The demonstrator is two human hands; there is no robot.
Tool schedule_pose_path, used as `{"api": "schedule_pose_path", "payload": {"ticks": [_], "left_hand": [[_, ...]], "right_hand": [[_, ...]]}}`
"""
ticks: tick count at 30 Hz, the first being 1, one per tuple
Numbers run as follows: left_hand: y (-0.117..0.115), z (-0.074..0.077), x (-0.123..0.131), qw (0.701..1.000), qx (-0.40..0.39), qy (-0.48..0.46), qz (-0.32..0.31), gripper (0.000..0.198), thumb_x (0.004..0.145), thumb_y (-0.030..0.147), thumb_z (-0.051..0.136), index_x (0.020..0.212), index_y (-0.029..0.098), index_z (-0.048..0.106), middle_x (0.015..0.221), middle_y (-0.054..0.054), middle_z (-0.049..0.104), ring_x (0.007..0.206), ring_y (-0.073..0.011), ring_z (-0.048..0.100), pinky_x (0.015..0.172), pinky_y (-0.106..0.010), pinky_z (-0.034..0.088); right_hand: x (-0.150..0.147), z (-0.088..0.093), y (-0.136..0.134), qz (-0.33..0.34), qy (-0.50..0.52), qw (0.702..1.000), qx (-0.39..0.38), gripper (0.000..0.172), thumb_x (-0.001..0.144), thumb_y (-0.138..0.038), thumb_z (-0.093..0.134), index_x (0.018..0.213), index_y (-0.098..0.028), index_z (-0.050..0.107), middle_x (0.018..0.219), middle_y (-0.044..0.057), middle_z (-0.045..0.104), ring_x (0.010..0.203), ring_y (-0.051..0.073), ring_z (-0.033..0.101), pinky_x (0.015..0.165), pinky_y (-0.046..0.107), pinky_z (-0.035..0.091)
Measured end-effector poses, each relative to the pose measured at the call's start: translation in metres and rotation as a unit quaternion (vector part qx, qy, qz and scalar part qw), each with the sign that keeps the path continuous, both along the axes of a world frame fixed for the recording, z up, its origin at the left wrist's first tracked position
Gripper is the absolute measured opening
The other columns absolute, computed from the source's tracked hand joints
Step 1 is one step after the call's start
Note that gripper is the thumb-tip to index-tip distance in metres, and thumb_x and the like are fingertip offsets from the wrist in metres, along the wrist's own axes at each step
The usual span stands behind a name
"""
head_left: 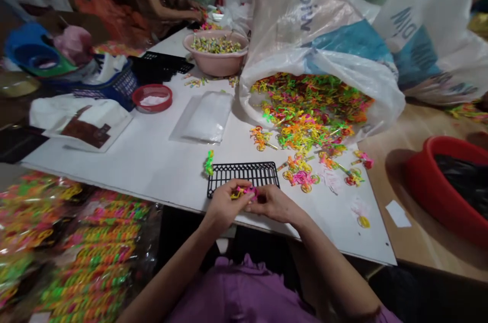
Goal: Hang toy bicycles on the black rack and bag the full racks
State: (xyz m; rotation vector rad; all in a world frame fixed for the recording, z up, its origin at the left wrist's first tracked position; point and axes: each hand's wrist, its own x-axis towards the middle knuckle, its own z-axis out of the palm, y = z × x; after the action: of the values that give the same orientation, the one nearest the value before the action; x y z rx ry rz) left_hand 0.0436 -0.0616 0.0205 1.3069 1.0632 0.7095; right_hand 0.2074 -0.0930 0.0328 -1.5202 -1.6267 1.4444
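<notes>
My left hand point(225, 205) is closed around a small pink and yellow plastic toy point(239, 192). My right hand point(272, 204) meets it from the right, its fingertips pinched at the toy's pink end. Both hands are above the near edge of a black plastic rack point(263, 173) with rows of slots, lying on the white table. One green and yellow toy point(208, 163) sits at the rack's left end. Right of the rack lie loose pink, yellow and orange toys point(303, 176). The exact shape of the held toy is partly hidden by my fingers.
A large plastic sack point(305, 33) spills many bright toys onto the table point(152, 160). Behind stand a pink basin point(217, 66) of small pieces and a red dish point(152, 104). A stack of clear bags point(208, 117) lies mid-table. Another person's arm point(163, 10) is at far left.
</notes>
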Motion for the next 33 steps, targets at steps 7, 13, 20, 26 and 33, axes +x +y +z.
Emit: {"api": "schedule_pose_path", "payload": {"ticks": [7, 13, 20, 26, 33], "left_hand": [[0.022, 0.005, -0.089, 0.897, 0.324, 0.290, 0.083, 0.023, 0.080, 0.029, 0.053, 0.099, 0.018, 0.061, 0.096, -0.005, 0.062, 0.091, -0.0172, 0.058, 0.086, -0.033, 0.047], [0.043, -0.041, -0.086, 0.856, 0.327, 0.374, -0.143, 0.038, 0.074, 0.027, 0.059, 0.111, 0.018, 0.058, 0.119, -0.009, 0.056, 0.111, -0.0249, 0.050, 0.095, -0.041, 0.040], [0.046, -0.040, -0.096, 0.925, 0.262, 0.263, -0.080, 0.038, 0.073, 0.027, 0.058, 0.110, 0.018, 0.058, 0.115, -0.009, 0.060, 0.107, -0.0221, 0.054, 0.095, -0.040, 0.042], [0.060, -0.013, -0.064, 0.963, 0.111, 0.210, 0.128, 0.042, 0.072, 0.044, 0.060, 0.102, 0.015, 0.057, 0.086, -0.005, 0.066, 0.075, -0.0160, 0.063, 0.072, -0.029, 0.052], [0.057, -0.015, -0.049, 0.962, 0.120, 0.223, 0.105, 0.039, 0.073, 0.026, 0.058, 0.111, 0.018, 0.055, 0.086, -0.003, 0.067, 0.074, -0.0137, 0.064, 0.074, -0.027, 0.052]], "right_hand": [[-0.048, 0.004, 0.016, -0.239, 0.062, 0.962, 0.120, 0.028, 0.070, -0.042, 0.064, 0.075, -0.019, 0.050, 0.063, -0.003, 0.052, 0.055, 0.010, 0.046, 0.054, 0.021, 0.039], [-0.106, -0.057, 0.023, -0.271, 0.040, 0.958, 0.090, 0.020, 0.073, -0.036, 0.056, 0.082, -0.018, 0.054, 0.069, 0.000, 0.059, 0.059, 0.013, 0.052, 0.058, 0.025, 0.043], [-0.116, -0.074, 0.027, -0.245, -0.051, 0.953, 0.168, 0.011, 0.076, -0.030, 0.052, 0.074, -0.018, 0.053, 0.071, 0.001, 0.056, 0.063, 0.014, 0.050, 0.061, 0.025, 0.040], [-0.114, -0.078, 0.024, -0.211, -0.098, 0.952, 0.198, 0.010, 0.078, -0.027, 0.047, 0.072, -0.019, 0.047, 0.067, -0.001, 0.050, 0.059, 0.012, 0.046, 0.055, 0.022, 0.035], [-0.109, -0.070, 0.019, -0.158, -0.156, 0.957, 0.189, 0.008, 0.081, -0.026, 0.045, 0.081, -0.018, 0.047, 0.075, 0.002, 0.053, 0.064, 0.014, 0.050, 0.058, 0.023, 0.037]]}}
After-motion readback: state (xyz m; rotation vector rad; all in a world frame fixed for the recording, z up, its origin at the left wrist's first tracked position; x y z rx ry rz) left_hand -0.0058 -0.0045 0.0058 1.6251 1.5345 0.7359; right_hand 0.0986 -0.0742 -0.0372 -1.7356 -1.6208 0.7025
